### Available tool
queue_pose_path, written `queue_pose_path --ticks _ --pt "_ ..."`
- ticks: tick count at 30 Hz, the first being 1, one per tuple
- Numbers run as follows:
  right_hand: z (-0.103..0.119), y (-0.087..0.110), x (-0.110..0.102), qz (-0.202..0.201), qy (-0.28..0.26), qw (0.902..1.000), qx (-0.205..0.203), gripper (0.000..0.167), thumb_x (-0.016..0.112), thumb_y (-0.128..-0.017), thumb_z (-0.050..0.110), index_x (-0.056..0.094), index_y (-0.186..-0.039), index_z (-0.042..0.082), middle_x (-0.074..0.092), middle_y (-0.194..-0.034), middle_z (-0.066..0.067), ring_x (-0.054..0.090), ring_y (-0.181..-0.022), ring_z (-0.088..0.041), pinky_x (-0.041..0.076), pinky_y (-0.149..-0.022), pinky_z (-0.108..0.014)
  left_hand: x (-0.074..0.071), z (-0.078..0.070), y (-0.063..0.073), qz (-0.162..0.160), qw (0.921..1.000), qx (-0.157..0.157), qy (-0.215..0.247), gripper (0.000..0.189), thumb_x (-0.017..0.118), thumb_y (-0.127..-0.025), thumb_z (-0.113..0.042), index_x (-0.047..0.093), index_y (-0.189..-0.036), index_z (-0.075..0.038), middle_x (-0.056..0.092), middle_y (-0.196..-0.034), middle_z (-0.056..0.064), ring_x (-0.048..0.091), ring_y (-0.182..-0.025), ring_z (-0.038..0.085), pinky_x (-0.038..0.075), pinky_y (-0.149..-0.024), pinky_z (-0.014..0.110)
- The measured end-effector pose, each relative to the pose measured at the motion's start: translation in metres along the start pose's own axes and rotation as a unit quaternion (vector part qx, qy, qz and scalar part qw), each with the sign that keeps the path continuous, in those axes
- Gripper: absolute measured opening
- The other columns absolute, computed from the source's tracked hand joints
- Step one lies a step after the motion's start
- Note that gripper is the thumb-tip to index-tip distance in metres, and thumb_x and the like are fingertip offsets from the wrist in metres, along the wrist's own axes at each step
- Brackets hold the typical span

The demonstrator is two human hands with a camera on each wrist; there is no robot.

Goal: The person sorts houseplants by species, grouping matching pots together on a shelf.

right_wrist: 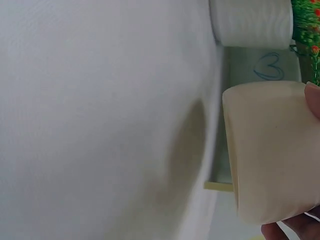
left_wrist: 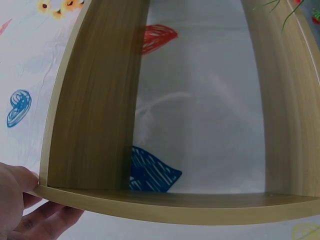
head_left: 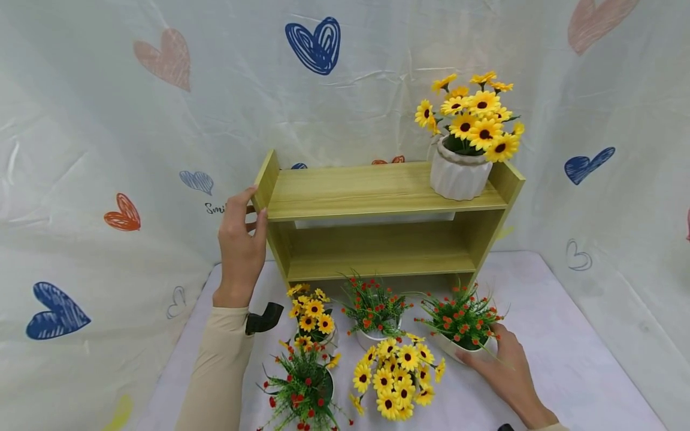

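- Left hand point(head_left: 241, 239): gripping; thumb and fingers pinch the left end panel of the shelf point(head_left: 345, 188) near its upper front corner. Beige sleeve, black fitting at the wrist.
- Front-left red-flowered plant point(head_left: 302, 389): fine green blades with small red heads, spreading outward; stands on the table nearest the left forearm.
- Small sunflower plant point(head_left: 312, 317): yellow petals, dark centres; located just behind the former.
- Shelf: two tiers, pale yellow-green wood grain, flat boards, straight edges, open back. Long axis runs left to right; front faces the person.
- Middle red-flowered plant point(head_left: 374, 305): white pot, opening upward, before the shelf.
- Front sunflower plant point(head_left: 396, 377): dense yellow heads covering its container.
- Ribbed white pot point(head_left: 460, 173): upright on the top board at its right end; vertical flutes, uneven rim, sunflowers rising above.
- Cream pot point(right_wrist: 275, 150): smooth, matt, rounded wall; opening upward, base towards the table and apart from it, a shadow on the cloth. Red-flowered foliage fans out above the rim. Located in front of the shelf's right end.
- Right hand point(head_left: 504, 362): gripping the cream pot from its right side, thumb and fingers on opposite faces.
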State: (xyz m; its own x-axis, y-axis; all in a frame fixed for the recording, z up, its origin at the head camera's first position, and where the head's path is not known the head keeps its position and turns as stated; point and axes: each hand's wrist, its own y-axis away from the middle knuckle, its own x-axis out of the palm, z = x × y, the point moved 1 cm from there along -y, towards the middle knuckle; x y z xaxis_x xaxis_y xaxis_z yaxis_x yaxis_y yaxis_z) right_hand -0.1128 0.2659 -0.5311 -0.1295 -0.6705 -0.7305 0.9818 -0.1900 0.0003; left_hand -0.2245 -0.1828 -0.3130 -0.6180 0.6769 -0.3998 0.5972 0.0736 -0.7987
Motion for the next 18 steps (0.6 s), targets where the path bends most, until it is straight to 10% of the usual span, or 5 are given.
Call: queue_pose_path --ticks 18 --pt "0.040 0.027 -0.048 -0.116 0.000 0.9904 -0.074 0.084 0.098 -0.070 0.033 0.057 -0.132 -0.007 0.058 -0.126 -0.027 0.051 -0.116 -0.044 0.046 -0.090 -0.061 0.000 0.000 0.000 0.000 1.0000 0.004 0.004 0.040 0.063 -0.105 0.001 0.056 -0.144 0.002 0.060 -0.135 0.028 0.068 -0.110 0.044 0.065 -0.081 0.058"
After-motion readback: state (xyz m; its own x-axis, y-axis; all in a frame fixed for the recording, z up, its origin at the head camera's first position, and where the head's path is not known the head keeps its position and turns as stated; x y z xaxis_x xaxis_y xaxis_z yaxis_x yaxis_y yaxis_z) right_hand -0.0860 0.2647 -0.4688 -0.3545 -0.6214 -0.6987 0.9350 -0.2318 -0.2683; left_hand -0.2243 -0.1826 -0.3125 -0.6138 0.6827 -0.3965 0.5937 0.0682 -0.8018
